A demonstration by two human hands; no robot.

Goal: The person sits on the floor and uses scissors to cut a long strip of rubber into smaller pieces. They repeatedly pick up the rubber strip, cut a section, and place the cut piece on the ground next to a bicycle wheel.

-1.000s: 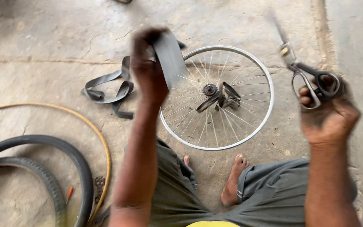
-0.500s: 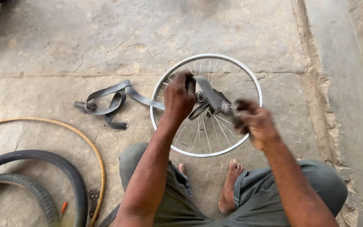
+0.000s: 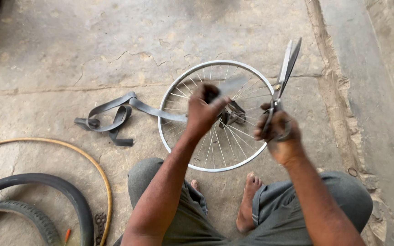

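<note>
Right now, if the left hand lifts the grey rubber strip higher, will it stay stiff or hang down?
Probably it hangs limp: the grey rubber strip already lies in loose folds on the concrete floor. It looks thin, so likely light for the left hand.

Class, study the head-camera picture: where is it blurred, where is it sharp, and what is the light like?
Head view: the strip raised by the left hand is smeared with motion blur; the scissors in the right hand, the wheel and the cracked floor are fairly sharp; the light is soft and even, with faint shadows and no glare.
</note>
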